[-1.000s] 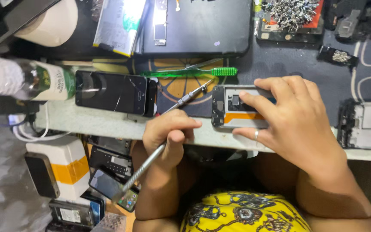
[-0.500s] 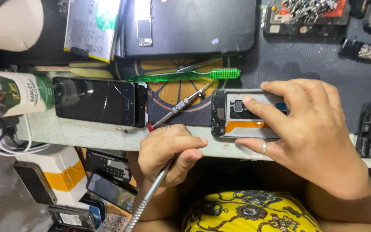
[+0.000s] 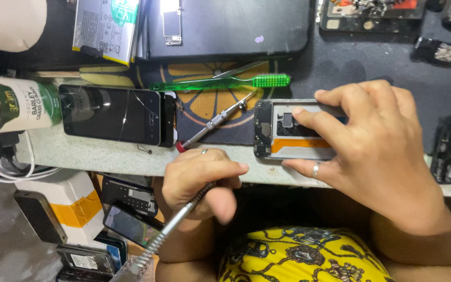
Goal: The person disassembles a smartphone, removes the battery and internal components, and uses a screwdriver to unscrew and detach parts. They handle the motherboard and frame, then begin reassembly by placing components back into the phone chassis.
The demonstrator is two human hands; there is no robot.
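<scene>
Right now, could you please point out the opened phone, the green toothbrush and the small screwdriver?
opened phone [image 3: 298, 144], head view, orange strip.
green toothbrush [image 3: 271, 80], head view, bristle head.
small screwdriver [image 3: 212, 125], head view, metal shaft.

head cam | looks straight down | close over workbench [image 3: 105, 156]

R hand [image 3: 377, 151] grips opened phone [image 3: 293, 130] — L hand [image 3: 199, 180] holds tool [image 3: 176, 227].

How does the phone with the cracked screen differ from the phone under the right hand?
The cracked-screen phone lies screen up, closed and untouched; the opened phone shows its insides, with an orange strip. The right hand grips the opened phone; the left hand touches neither phone. Both lie flat near the bench edge.
</scene>
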